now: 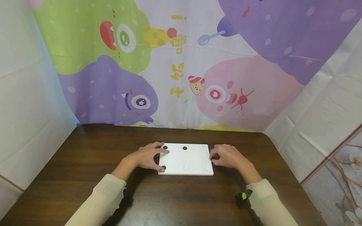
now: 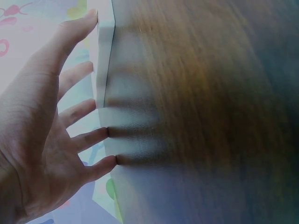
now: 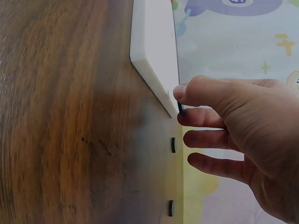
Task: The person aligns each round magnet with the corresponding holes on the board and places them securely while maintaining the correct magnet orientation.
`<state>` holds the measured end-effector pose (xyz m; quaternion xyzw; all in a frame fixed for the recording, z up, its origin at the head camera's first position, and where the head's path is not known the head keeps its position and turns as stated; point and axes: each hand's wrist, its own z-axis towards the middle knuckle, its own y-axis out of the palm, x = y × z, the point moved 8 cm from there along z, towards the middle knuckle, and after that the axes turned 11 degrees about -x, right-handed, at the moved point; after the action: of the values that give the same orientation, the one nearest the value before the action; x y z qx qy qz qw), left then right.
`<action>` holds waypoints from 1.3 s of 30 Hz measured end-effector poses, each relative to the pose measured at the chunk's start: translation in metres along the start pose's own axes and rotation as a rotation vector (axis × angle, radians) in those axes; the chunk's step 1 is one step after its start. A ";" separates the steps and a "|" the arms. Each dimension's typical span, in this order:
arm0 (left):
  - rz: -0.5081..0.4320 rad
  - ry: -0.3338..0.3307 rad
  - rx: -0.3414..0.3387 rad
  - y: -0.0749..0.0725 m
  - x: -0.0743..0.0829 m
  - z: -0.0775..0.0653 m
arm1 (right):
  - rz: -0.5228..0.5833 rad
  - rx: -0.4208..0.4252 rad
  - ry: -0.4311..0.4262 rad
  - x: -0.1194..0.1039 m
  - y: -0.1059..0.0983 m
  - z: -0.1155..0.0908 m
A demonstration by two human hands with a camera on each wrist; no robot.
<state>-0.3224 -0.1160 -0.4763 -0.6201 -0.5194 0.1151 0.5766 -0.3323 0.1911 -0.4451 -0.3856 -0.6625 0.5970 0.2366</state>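
Note:
A white rectangular board (image 1: 195, 160) lies on the table, with round shallow recesses along its far and near edges. Three of these hold black discs: far left, far middle (image 1: 184, 148) and near left. My left hand (image 1: 147, 157) rests on the board's left end, fingers spread, the thumb at the near corner; in the left wrist view the fingers look nearly straight. At the board's right edge, my right hand (image 1: 226, 156) pinches a thin black disc (image 3: 181, 108) between thumb and index finger. Its other fingers are loosely bent.
Two more black discs, one nearer the board (image 3: 173, 145) and one farther from it (image 3: 171, 208), lie on the dark wooden table (image 1: 181, 197). A cartoon-printed cloth (image 1: 181, 116) hangs behind the table, with pale panels at both sides.

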 end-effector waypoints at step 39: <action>-0.003 0.007 -0.003 0.001 -0.001 -0.001 | 0.056 -0.023 -0.064 -0.054 -0.001 0.026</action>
<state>-0.3221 -0.1172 -0.4775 -0.6206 -0.5182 0.1114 0.5779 -0.3208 0.1328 -0.4408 -0.3872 -0.6655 0.6079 0.1940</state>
